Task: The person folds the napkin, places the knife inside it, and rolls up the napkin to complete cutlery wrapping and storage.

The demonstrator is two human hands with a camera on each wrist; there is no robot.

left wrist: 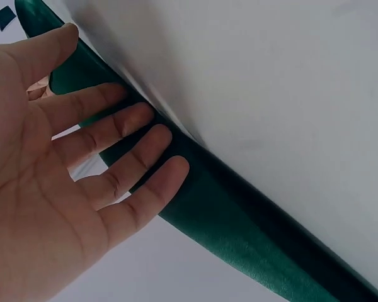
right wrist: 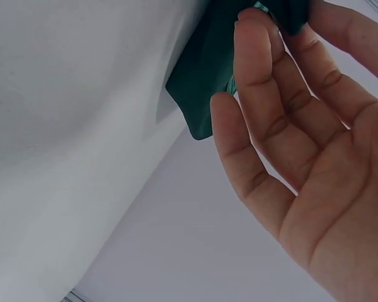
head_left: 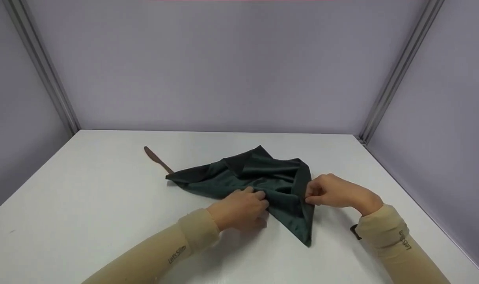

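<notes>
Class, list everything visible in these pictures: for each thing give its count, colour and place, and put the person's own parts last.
cloth: one, dark green, crumpled and partly folded at the middle of the table
knife: one, brown, far left of the cloth, one end hidden under it
table: one, white, set between grey-lilac walls
sleeves: two, beige, on both forearms
left hand: one, fingers touching the cloth's near edge
right hand: one, pinching the cloth's right fold

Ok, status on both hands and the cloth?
Left hand flat on green cloth. Right hand pinching its right edge. Knife partly under cloth's far-left corner.
</notes>
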